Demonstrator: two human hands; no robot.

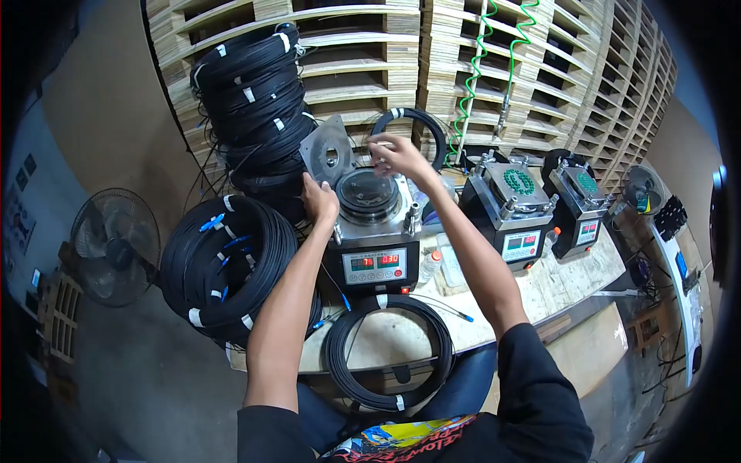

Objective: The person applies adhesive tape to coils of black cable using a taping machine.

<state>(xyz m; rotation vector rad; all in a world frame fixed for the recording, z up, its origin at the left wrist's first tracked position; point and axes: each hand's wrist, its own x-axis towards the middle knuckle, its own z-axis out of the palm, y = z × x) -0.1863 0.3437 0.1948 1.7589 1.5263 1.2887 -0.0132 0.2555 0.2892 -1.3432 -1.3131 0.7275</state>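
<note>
My left hand [320,202] is at the lower edge of a square metal plate [318,158] with a round hole, its fingers closed on that edge. The plate stands tilted at the back left of the nearest machine [355,270], which has a red lit display. On top of this machine is a round dark disc [367,193] in a metal ring. Above and behind the disc, my right hand [397,158] is raised, fingers apart and partly bent, with nothing visible in it. A black cable coil [336,370] lies at the table's front edge, over my lap.
Stacked black coils [251,108] and a wide coil [185,270] stand at left. Another coil [438,139] is behind my right hand. Two similar machines [505,220] [575,224] and small bottles [429,266] stand at right. Wooden pallets [363,46] rise behind.
</note>
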